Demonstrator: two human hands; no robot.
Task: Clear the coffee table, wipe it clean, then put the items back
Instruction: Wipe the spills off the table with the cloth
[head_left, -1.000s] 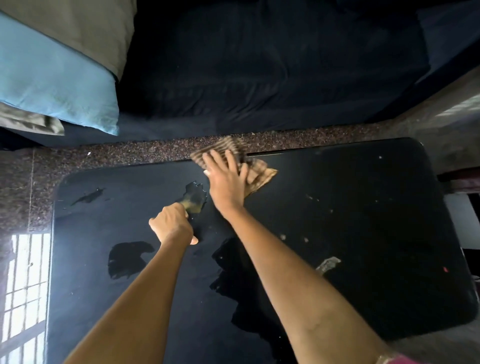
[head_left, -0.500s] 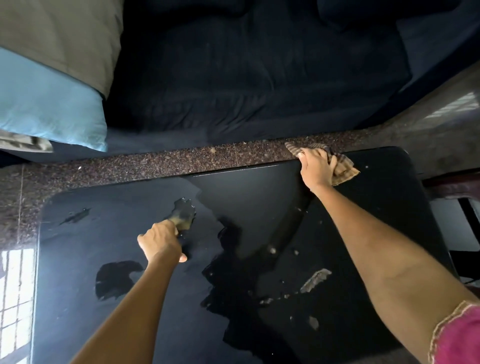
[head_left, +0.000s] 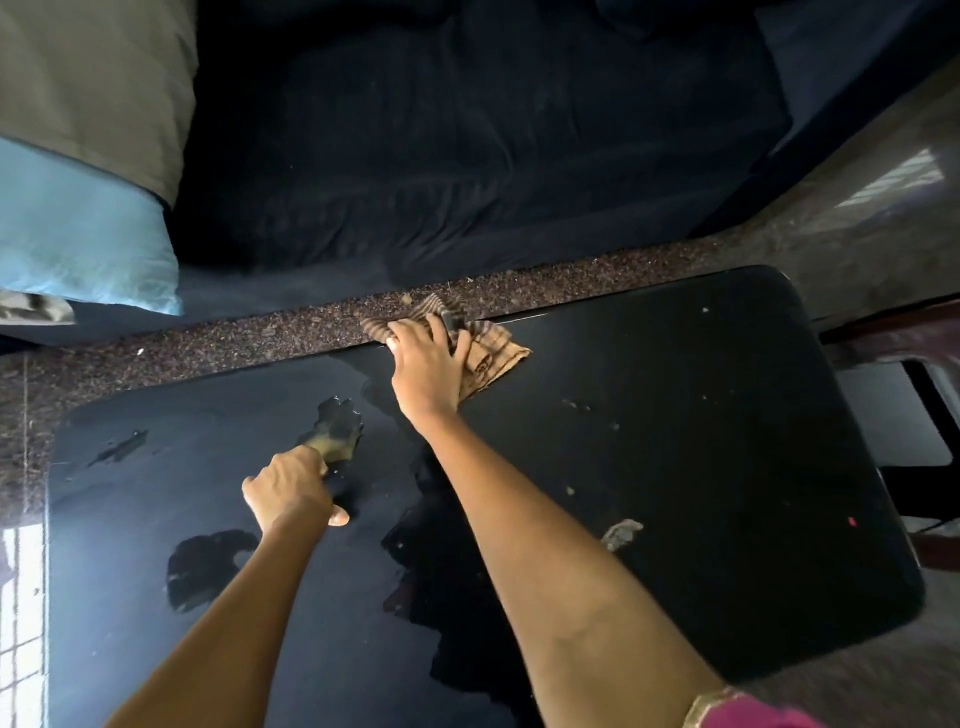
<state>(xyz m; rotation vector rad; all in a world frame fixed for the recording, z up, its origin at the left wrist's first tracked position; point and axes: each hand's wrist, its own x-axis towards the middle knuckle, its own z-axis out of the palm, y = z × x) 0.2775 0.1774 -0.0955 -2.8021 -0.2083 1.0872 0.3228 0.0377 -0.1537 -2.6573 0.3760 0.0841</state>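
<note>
Head view: my right hand (head_left: 427, 364), grip spread flat, presses the brown striped cloth (head_left: 485, 345) against the far edge of the glossy black table (head_left: 727, 467), presumably to wipe there. My left hand (head_left: 291, 491), grip curled round a small yellowish object (head_left: 332, 441) I cannot identify, rests mid-table. Pale crumbs (head_left: 621, 532) remain unwiped.

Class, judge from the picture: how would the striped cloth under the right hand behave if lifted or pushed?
The striped cloth looks floppy: it lies crumpled under the right hand. Probably light, and likely to bunch when pushed across the glossy table.
</note>
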